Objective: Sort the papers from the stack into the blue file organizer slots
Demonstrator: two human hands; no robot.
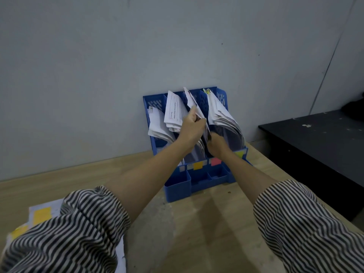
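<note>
**Both hands in the third slot of the organizer**

Gripped between the two hands is a thin sheaf of white printed papers (194,104) standing tilted in the third slot from the left of the blue plastic file organizer (178,184). Her left hand (192,128) curls its fingers round the sheaf's near edge high up; the right hand (216,143), lower and just to the right of it, closes on the bottom of the same sheaf, though its fingertips are hidden behind the paper. Immediately left of the grip, a bundle of white forms with printed lines (174,113) leans in the second slot, and further left a smaller curled bundle (156,125) sits in the first. To the right of the grip a thick fan of sheets (222,115) fills the last slot. Below the hands, yellow (198,165), pink (215,161) and pale yellow-green (239,154) sticky labels mark the slot fronts, above small open compartments.

The organizer stands on a pale wood-grain tabletop (197,223), backed against a plain grey-blue wall (118,75). Well back from the grip, near the left elbow, the stack of white papers with yellow sticky notes (42,212) lies flat, partly under a black-and-white striped sleeve (78,223). Off to the right, a black bench (319,134) with pale specks on top sits lower than the table.
</note>
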